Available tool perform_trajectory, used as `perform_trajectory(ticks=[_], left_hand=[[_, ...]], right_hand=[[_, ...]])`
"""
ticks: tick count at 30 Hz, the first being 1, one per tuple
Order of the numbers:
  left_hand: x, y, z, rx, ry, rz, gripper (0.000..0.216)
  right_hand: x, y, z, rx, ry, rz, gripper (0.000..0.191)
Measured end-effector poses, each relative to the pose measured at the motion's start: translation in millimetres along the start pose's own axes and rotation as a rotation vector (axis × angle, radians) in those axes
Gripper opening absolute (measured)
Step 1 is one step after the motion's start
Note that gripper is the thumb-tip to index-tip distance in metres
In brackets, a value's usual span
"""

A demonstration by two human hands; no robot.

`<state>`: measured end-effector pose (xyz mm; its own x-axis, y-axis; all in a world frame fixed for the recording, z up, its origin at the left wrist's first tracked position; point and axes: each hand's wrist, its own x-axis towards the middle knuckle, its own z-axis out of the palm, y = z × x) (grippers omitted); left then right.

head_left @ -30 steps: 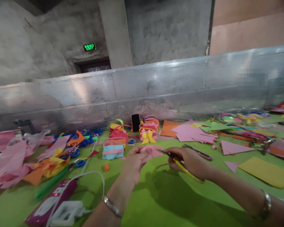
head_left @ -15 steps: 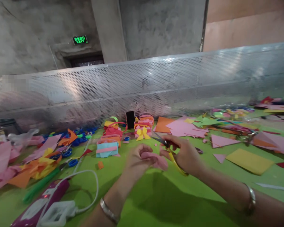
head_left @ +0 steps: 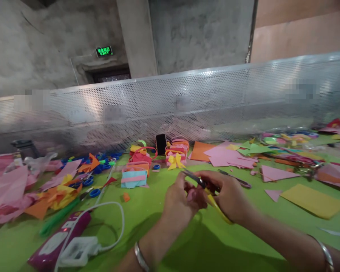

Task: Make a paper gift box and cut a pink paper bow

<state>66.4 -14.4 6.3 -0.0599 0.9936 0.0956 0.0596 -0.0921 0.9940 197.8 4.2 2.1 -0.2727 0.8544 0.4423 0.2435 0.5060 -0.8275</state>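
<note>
Scissors (head_left: 212, 198), one pair, in the right hand (head_left: 229, 192) over the green table (head_left: 141, 206).
Beyond, I see one mesh barrier (head_left: 158, 96); then the left hand (head_left: 179, 202), curled around pink paper (head_left: 190, 194) its fingers mostly hide; one power strip (head_left: 59, 243), one yellow sheet (head_left: 314, 201) beside the right arm, one blue bag (head_left: 133, 179), one phone (head_left: 161, 144).

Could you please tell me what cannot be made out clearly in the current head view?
In the head view:
Pink paper: most of its shape is hidden by the left hand.
Scissors: finger loops partly covered by the right hand.
White strip: far end cut off by the right edge.
Beyond the perforated panel: details veiled by its mesh.
</note>
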Motion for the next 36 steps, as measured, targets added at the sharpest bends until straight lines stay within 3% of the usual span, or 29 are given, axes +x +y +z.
perform_trajectory(ticks=[2, 4, 7, 9, 11, 14, 19, 24, 30, 32, 36], left_hand=[[3.3, 2.8, -8.8, 0.062, -0.023, 0.085, 0.077], [7.7, 5.4, -17.5, 0.002, 0.011, 0.062, 0.072], [11.9, 5.7, -24.8, -0.144, 0.02, -0.225, 0.05], [11.0, 3.1, -24.6, -0.26, -0.14, -0.447, 0.045], [7.8, 0.1, -22.0, -0.42, -0.323, -0.553, 0.038], [2.4, -1.0, -18.3, -0.553, -0.397, -0.502, 0.027], [-1.0, 5.5, -16.8, -0.488, -0.416, -0.408, 0.021], [0.2, 6.7, -12.4, -0.496, -0.304, -0.439, 0.019], [8.9, -3.8, -9.2, -0.376, 0.141, -0.248, 0.01], [9.8, -6.8, -8.4, -0.319, 0.18, -0.19, 0.009], [6.5, -8.0, -6.6, -0.286, 0.126, -0.159, 0.007]], right_hand=[[4.8, 0.6, -8.6, 0.02, 0.036, -0.023, 0.029], [9.7, 1.2, -17.8, 0.052, 0.082, -0.067, 0.03], [13.9, 1.7, -27.4, 0.136, 0.131, -0.154, 0.032], [14.1, 3.7, -29.0, 0.19, 0.121, -0.204, 0.031], [12.9, 8.3, -27.4, 0.237, 0.064, -0.23, 0.031], [11.0, 17.5, -22.9, 0.302, -0.048, -0.23, 0.033], [10.2, 23.2, -21.4, 0.316, -0.101, -0.209, 0.031], [11.0, 20.3, -21.9, 0.355, -0.154, -0.147, 0.031], [10.4, 10.0, -9.6, 0.324, 0.03, 0.181, 0.041], [8.7, 6.7, -3.0, 0.281, 0.049, 0.234, 0.039], [7.0, 4.6, 5.3, 0.269, 0.023, 0.198, 0.028]])
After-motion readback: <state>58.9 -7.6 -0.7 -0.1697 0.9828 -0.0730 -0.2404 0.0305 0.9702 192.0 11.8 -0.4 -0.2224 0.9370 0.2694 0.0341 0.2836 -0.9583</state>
